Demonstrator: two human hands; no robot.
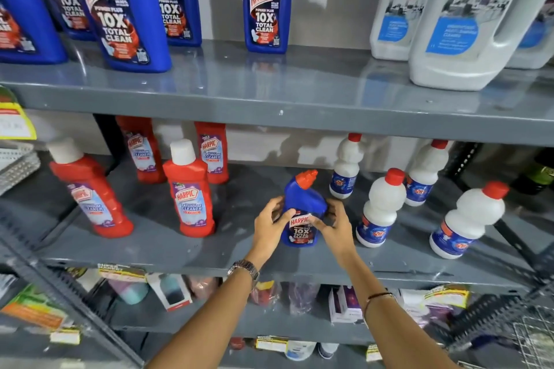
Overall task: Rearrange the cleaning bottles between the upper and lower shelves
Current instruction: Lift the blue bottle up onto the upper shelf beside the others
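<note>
A small blue Harpic bottle (pixel 302 210) with a red cap stands upright on the lower grey shelf (pixel 186 252), near its middle. My left hand (pixel 271 223) grips its left side and my right hand (pixel 337 226) grips its right side. On the upper shelf (pixel 269 93), several larger blue Harpic bottles (pixel 120 9) crowd the left, and one blue Harpic bottle (pixel 266 0) stands alone near the middle. Red Harpic bathroom cleaner bottles (pixel 189 192) stand on the lower shelf's left part.
White bottles with red caps (pixel 379 210) stand right of my hands on the lower shelf. Big white Domex jugs (pixel 467 18) fill the upper shelf's right. Packaged goods (pixel 344 305) lie on shelves below. A slanted metal shelf brace (pixel 60 275) runs at lower left.
</note>
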